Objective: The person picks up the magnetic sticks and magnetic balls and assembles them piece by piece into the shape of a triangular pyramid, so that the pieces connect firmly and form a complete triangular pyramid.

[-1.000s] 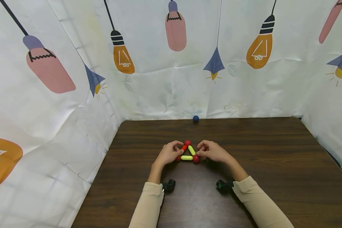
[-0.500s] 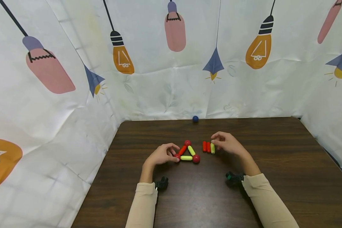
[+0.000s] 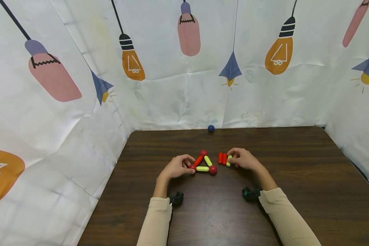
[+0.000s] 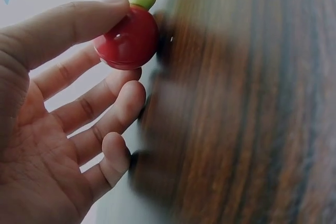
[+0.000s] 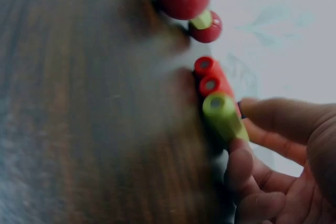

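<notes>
A flat triangle of three red balls and three rods lies mid-table: a red rod and two yellow-green rods. My left hand pinches the triangle's left red ball; the left wrist view shows that ball between my thumb and fingers. Right of the triangle lie two loose red rods and a loose yellow-green rod. My right hand pinches that yellow-green rod at its far end, beside the red rods.
A small blue ball sits at the back edge of the dark wooden table. White sheets printed with lamps wall in the table at the back and both sides. Black wrist cameras sit on both forearms.
My right hand left the triangle's right ball, moved right to the three loose rods and closed on the yellow-green one. My left hand stayed on the left ball.
</notes>
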A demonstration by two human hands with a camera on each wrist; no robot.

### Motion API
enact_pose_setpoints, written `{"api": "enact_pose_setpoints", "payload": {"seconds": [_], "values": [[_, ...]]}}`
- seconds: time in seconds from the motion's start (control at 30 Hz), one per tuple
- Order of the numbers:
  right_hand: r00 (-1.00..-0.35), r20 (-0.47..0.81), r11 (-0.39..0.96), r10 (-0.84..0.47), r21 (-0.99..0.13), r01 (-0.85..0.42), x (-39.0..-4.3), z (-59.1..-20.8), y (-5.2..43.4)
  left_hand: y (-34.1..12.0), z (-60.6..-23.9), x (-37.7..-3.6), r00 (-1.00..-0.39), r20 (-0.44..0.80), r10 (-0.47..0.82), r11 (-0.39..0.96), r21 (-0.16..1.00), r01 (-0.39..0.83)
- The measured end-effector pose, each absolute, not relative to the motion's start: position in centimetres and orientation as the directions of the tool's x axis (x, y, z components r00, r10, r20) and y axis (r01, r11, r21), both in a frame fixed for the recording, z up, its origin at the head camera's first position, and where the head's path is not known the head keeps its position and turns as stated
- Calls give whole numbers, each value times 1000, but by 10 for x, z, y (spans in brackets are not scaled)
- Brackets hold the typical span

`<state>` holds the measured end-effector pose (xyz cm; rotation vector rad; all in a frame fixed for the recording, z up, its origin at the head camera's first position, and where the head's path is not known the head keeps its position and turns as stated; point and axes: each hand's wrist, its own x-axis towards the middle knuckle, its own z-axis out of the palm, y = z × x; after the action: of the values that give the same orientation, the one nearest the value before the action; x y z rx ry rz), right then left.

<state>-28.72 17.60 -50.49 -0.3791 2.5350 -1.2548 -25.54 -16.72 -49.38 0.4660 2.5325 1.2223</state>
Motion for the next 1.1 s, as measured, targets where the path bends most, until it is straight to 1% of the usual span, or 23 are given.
{"api": "enact_pose_setpoints", "payload": {"seconds": [0.53, 1.1], "values": [[-926, -143, 594, -349, -798, -100, -287, -504, 185, -165, -499, -256, -918, -122, 377, 602, 786, 142], [-933, -225, 657, -282, -754, -17, -284, -500, 184, -166, -500, -257, -915, -112, 387, 584, 798, 150]]}}
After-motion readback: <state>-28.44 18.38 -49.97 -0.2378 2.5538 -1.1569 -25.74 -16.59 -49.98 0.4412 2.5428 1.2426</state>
